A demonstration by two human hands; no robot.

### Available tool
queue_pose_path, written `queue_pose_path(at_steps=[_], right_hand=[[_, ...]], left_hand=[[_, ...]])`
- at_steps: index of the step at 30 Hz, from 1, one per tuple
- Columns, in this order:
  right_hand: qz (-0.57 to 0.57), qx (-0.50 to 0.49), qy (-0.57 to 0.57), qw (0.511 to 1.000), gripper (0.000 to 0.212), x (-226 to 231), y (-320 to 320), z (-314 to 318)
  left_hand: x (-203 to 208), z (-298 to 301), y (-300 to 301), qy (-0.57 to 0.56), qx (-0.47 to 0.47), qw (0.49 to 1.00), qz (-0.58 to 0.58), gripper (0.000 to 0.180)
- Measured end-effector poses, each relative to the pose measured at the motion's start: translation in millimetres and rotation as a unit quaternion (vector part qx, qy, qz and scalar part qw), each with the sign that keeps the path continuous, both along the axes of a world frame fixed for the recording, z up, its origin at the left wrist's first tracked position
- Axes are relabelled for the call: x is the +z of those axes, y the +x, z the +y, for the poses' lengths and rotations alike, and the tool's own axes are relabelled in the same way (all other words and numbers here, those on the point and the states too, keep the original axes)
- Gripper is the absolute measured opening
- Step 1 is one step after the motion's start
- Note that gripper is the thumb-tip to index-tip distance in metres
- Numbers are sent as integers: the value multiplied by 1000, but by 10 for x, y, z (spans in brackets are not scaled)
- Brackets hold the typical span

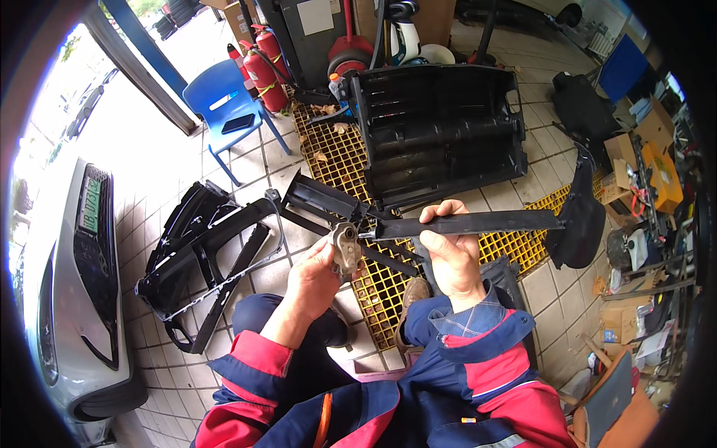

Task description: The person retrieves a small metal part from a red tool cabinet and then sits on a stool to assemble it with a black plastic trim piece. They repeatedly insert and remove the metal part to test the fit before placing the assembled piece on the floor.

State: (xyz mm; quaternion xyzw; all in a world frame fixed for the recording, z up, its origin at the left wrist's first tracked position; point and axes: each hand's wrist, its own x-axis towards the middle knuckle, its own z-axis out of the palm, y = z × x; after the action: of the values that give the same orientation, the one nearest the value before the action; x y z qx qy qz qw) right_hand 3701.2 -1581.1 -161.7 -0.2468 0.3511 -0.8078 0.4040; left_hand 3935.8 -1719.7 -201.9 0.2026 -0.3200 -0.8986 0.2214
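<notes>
My left hand [308, 278] is closed on a dull silver-brown metal bracket [345, 250] with a round hole near its top. My right hand [452, 257] pinches a long, flat black plastic slat [508, 222] between thumb and fingers, holding it roughly level. The slat's left end, with a short shiny pin [367, 235], meets the bracket or lies right beside it; I cannot tell whether they are joined. Below and behind my hands, more black plastic strips [321, 198] lie crosswise on the floor. To their left is a black plastic frame [202, 250].
A large black ribbed panel [444, 131] lies ahead, partly over yellow floor grating [332, 142]. A blue chair [224, 104] carrying a phone stands near red fire extinguishers [263, 78]. A silver car [78, 299] is at left, a cluttered shelf [650, 254] at right. A curved black part [581, 216] lies nearby.
</notes>
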Motion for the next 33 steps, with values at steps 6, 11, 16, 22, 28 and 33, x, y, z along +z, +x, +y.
queue_pose_path(at_steps=[6,11,16,22,28,33], right_hand=[[13,-23,11,1000,49,-38,-60,-40],[-2,-20,12,1000,48,-55,-46,-65],[3,-13,19,1000,48,-59,1,-106],[5,-7,22,1000,48,-77,20,-117],[-6,5,34,999,48,-85,30,-115],[17,24,24,999,49,-60,74,-131]], left_hand=[[30,11,-166,-34,72,997,6,54],[-26,-18,-132,-90,65,993,-37,50],[11,-26,-128,-118,61,990,-41,53],[182,83,-163,-110,82,990,-43,50],[181,74,-166,-128,74,988,-56,50],[182,79,-161,-110,54,991,-54,48]])
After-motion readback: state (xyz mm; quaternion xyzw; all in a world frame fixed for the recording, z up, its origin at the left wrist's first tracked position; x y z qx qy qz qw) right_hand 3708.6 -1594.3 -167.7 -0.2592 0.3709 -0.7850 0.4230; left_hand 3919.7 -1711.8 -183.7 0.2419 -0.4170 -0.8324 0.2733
